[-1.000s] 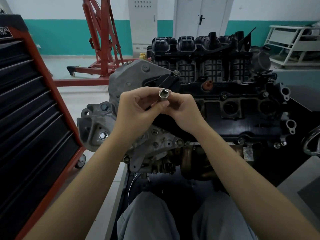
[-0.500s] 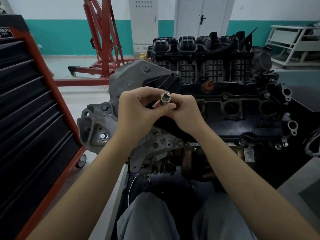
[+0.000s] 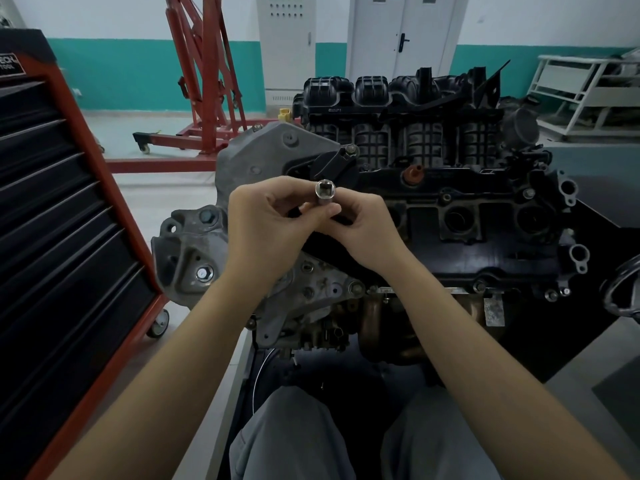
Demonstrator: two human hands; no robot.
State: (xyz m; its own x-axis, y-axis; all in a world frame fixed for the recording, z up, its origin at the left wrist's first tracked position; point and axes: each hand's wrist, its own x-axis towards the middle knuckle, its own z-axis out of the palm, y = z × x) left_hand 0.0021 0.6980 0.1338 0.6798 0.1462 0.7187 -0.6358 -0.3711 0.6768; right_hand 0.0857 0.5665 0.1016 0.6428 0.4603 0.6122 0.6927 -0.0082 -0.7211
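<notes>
A small silver socket (image 3: 325,192) is held up in front of the engine (image 3: 450,216), its square drive hole facing me. My left hand (image 3: 266,230) pinches its shaft with thumb and fingers from the left. My right hand (image 3: 363,233) grips its lower end from the right, fingers curled under it. Both hands meet above the engine's grey front cover (image 3: 263,157). The socket's lower end is hidden by my fingers.
A black and red tool cabinet (image 3: 62,244) on castors stands close at the left. A red engine hoist (image 3: 204,98) stands behind on the floor. A white rack (image 3: 585,95) is at the far right. My knees (image 3: 294,434) are below, close to the engine stand.
The socket has tipped a little and shifted slightly in my fingers; both hands stay together at about the same place in front of the engine.
</notes>
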